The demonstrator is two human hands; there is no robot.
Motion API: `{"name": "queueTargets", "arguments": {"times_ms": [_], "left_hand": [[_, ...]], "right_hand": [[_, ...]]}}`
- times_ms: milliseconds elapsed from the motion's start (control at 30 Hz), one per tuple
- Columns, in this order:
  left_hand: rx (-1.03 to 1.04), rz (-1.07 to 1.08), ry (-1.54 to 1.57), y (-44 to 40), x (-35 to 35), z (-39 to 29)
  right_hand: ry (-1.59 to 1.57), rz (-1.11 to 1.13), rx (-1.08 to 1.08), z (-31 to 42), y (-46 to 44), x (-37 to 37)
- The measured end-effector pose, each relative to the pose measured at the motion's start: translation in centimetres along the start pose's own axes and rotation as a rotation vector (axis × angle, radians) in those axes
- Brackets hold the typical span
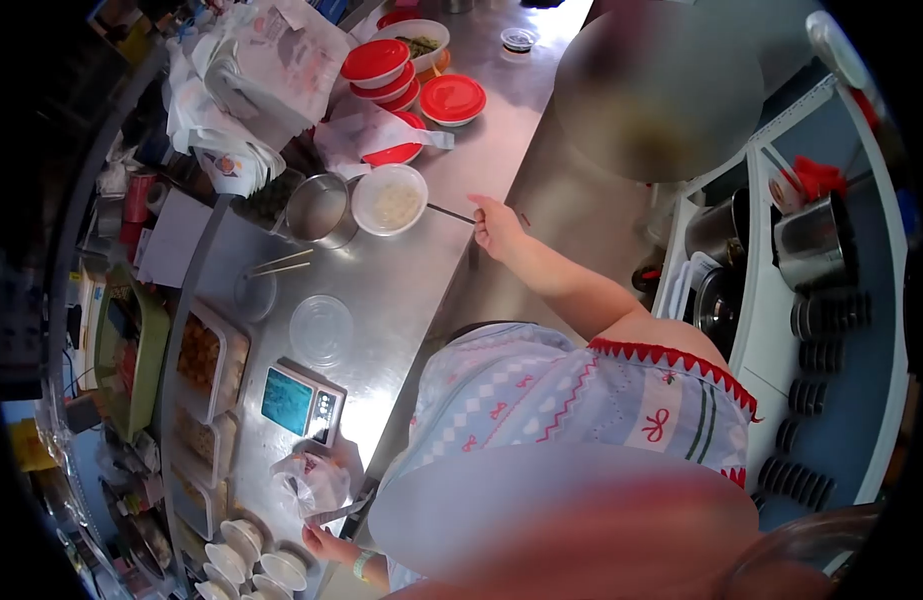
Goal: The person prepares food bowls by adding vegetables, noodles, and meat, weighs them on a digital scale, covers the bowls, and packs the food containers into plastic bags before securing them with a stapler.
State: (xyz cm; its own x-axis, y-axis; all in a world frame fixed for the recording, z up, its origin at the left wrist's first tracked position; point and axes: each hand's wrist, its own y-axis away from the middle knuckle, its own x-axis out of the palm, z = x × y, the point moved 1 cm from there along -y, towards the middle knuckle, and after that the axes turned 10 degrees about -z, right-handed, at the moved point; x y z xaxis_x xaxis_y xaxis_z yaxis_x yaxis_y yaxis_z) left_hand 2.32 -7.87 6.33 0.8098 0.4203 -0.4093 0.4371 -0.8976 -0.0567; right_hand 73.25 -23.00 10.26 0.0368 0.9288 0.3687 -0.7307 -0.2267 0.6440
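Observation:
My right hand (496, 230) is empty beside the steel counter's edge, index finger stretched out and the others loosely bent. Nearest to it stands a white bowl (389, 201) with pale contents, next to a steel pot (322, 210). At the bottom left, my left hand (326, 543) has its fingertips closed at the lower end of a clear plastic bag (313, 482). A metal strip with a dark end (341, 512) lies close above that hand. Beyond the bag is a digital scale (303, 402) with a teal top, below a clear round lid (321, 330).
Red-lidded bowls (453, 99) and white plastic bags (271, 70) stand at the counter's far end. Food trays (213, 360) line its left side, with white cups (243, 540) below. Shelves (746, 300) with pots are at right. Two blurred shapes cover parts of the view.

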Motion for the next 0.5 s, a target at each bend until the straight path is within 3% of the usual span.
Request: {"name": "queueTargets", "arguments": {"times_ms": [167, 333, 433, 500], "left_hand": [[-0.018, -0.018, 0.015, -2.6, -0.2, 3.3], [-0.086, -0.024, 0.120, -1.0, 0.0, 1.7], [-0.016, 0.026, 0.153, -1.3, -0.1, 2.5], [-0.047, 0.008, 0.141, -1.1, -0.2, 1.8]], "right_hand": [[-0.048, -0.023, 0.016, -2.0, 0.2, -2.4], [0.011, -0.023, 0.069, -2.7, 1.4, -4.4], [0.016, -0.015, 0.099, -2.9, 1.3, -4.8], [0.052, 0.032, 0.029, -3.1, 1.4, -5.2]]}}
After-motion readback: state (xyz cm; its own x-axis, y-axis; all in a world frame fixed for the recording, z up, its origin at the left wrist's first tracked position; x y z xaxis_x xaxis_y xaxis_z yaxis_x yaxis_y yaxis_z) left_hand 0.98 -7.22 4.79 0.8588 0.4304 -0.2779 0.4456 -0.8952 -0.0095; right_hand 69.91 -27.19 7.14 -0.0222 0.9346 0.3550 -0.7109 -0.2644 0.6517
